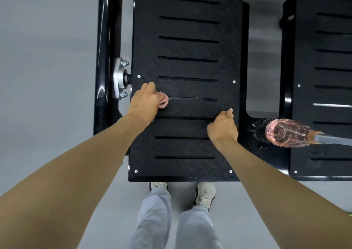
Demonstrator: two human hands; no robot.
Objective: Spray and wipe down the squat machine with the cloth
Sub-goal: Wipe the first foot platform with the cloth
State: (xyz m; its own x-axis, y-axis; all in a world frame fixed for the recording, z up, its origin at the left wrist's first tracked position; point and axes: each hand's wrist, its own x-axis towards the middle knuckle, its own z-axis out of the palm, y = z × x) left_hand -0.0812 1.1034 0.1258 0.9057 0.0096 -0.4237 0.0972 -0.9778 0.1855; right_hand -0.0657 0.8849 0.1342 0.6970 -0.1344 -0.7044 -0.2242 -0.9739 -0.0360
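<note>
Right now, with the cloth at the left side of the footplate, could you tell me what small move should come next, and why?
Probably draw the left hand and its cloth rightward across the footplate: the cloth sits near its left edge, most of the plate lies rightward, and the spray bottle lies aside.

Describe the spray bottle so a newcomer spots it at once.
Two black slotted footplates lie side by side. On the black frame between them sits a clear pinkish spray bottle, grey nozzle pointing right. Unlike the fuzzy pink cloth under the left hand, it is transparent.
</note>
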